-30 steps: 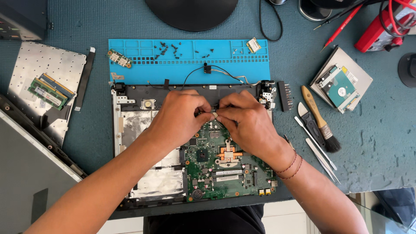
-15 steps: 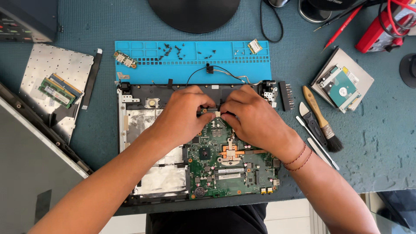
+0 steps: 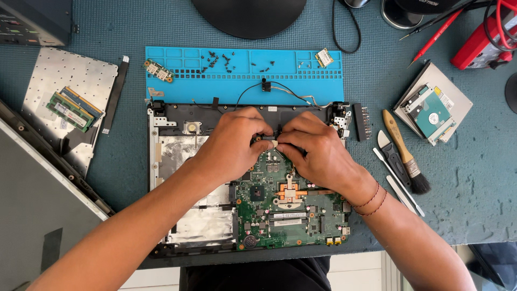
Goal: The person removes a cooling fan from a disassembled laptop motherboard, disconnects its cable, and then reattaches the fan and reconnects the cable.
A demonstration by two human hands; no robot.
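Observation:
An opened laptop base (image 3: 172, 156) lies on the teal desk mat with its green motherboard (image 3: 291, 215) exposed. My left hand (image 3: 234, 143) and my right hand (image 3: 318, 151) meet at the motherboard's top edge. Their fingertips pinch a small white connector tab (image 3: 274, 143) between them. Thin cables (image 3: 291, 91) run from the base's rear edge up onto a blue silicone work mat (image 3: 177, 81). A copper heat pipe (image 3: 291, 191) shows just below my right hand.
Several loose screws (image 3: 221, 60) and small circuit boards lie in the blue mat's trays. At left are a keyboard plate with memory sticks (image 3: 72, 108) and a laptop lid. At right lie a brush (image 3: 406, 153), pry tools (image 3: 396, 172), a hard drive (image 3: 431, 113) and a red meter (image 3: 484, 37).
Both hands stay pinched together at the board's top edge, with only slight finger shifts. The view has shifted a little.

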